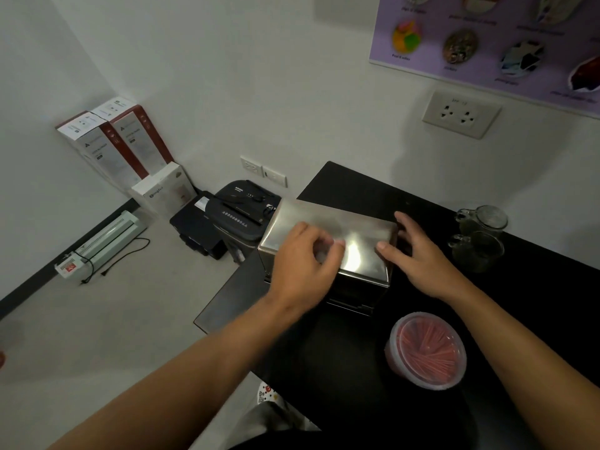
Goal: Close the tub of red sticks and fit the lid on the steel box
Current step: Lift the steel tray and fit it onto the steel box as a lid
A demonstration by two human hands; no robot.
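Both hands, left (pixel 302 254) and right (pixel 418 254), rest loosely spread on the lid (pixel 357 228), hiding the steel box (pixel 354 297) mostly.

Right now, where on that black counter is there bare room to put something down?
Bare black counter lies near the person, between the steel box and the tub of red sticks, and behind the box toward the wall. It is crowded at the box, where both hands rest on the lid, and by the glass jugs.

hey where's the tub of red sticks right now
The tub of red sticks sits lidded on the black table, nearest the camera, just below the steel box and the right hand.
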